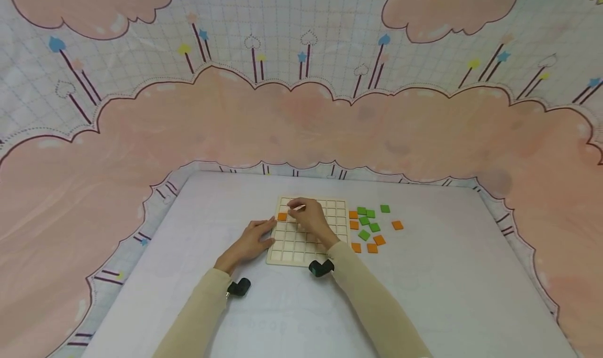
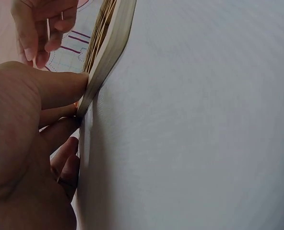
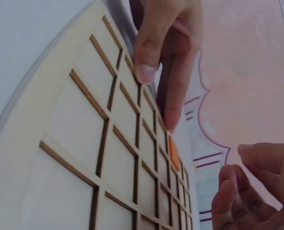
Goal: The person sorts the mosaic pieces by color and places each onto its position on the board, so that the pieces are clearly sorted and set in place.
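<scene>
A pale wooden grid board (image 1: pixel 288 245) lies flat on the white table. One orange square tile (image 1: pixel 282 216) sits in a cell near its upper left edge, and the same tile shows edge-on in the right wrist view. My left hand (image 1: pixel 249 240) rests at the board's left side, its thumb and fingertips touching the rim without wrapping round it. Above the upper left cells hovers my right hand (image 1: pixel 308 216), fingers loosely bent. No tile shows between its thumb and fingers in the right wrist view. My right hand and forearm cover part of the grid.
Right of the board lie several loose green tiles (image 1: pixel 364 220) and several orange tiles (image 1: pixel 372 248), some close against its right edge. One orange tile (image 1: pixel 398 225) lies farther out. A patterned pink and white cloth (image 1: pixel 301 122) hangs behind the table (image 1: pixel 452 274).
</scene>
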The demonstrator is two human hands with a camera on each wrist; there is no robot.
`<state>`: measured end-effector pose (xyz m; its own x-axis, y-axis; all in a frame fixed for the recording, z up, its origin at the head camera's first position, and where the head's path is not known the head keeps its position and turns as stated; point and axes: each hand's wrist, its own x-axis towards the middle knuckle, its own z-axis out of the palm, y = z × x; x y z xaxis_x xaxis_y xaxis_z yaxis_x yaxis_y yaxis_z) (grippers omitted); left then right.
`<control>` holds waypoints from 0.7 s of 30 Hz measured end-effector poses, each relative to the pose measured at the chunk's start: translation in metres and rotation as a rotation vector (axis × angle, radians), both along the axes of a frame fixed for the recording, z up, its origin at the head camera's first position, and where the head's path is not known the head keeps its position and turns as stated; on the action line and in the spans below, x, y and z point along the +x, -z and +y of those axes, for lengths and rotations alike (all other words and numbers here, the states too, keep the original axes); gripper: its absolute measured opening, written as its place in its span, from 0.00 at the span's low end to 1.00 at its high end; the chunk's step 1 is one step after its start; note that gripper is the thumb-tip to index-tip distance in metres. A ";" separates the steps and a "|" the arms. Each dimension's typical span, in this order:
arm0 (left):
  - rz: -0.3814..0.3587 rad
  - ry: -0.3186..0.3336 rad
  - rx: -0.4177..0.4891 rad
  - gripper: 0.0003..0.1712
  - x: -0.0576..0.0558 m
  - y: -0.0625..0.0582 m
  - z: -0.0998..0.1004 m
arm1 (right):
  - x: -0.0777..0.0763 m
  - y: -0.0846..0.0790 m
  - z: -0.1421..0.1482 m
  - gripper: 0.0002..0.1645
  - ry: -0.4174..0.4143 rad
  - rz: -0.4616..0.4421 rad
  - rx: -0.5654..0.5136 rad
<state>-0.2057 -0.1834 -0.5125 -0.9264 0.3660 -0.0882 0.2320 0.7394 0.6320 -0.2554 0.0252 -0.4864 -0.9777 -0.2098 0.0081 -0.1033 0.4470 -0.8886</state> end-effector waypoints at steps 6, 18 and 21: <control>-0.024 -0.018 0.005 0.33 0.001 -0.002 0.001 | 0.006 -0.008 0.007 0.14 -0.001 0.010 -0.008; -0.025 -0.022 -0.012 0.34 0.002 -0.004 0.002 | 0.019 -0.023 0.029 0.14 0.025 0.022 -0.117; -0.015 -0.015 -0.014 0.33 0.001 -0.003 0.001 | 0.022 -0.024 0.035 0.14 0.031 0.018 -0.143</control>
<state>-0.2042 -0.1819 -0.5095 -0.9304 0.3507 -0.1071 0.2115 0.7518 0.6245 -0.2332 0.0602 -0.4624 -0.9830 -0.1753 0.0538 -0.1085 0.3195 -0.9414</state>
